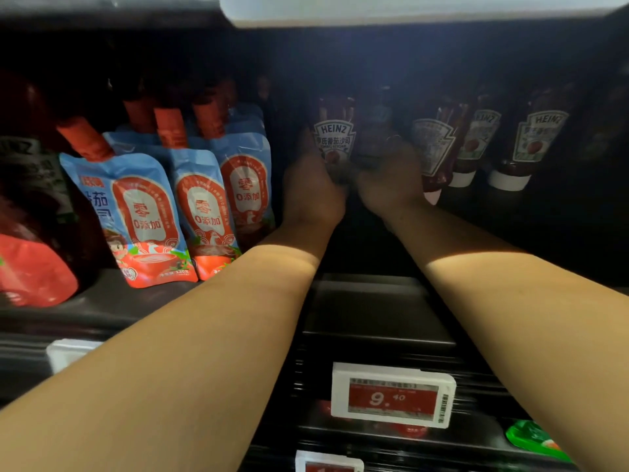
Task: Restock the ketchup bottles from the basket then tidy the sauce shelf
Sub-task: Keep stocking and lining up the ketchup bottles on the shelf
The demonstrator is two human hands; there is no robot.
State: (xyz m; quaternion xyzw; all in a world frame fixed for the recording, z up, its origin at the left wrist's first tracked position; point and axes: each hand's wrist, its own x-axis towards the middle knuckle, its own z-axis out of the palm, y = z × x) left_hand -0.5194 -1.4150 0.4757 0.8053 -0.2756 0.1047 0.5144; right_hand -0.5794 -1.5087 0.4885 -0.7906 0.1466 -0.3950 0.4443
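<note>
Deep on the dark sauce shelf, the left hand and right hand close round the base of one upside-down ketchup bottle, one on each side, probably to keep it upright on its cap and its label facing out. More ketchup bottles stand in a row to its right, so it seems to be joining them. Blue sauce pouches lean to the left. No basket shows.

Dark shelf: ketchup bottles right rear, blue sauce pouches left.
</note>
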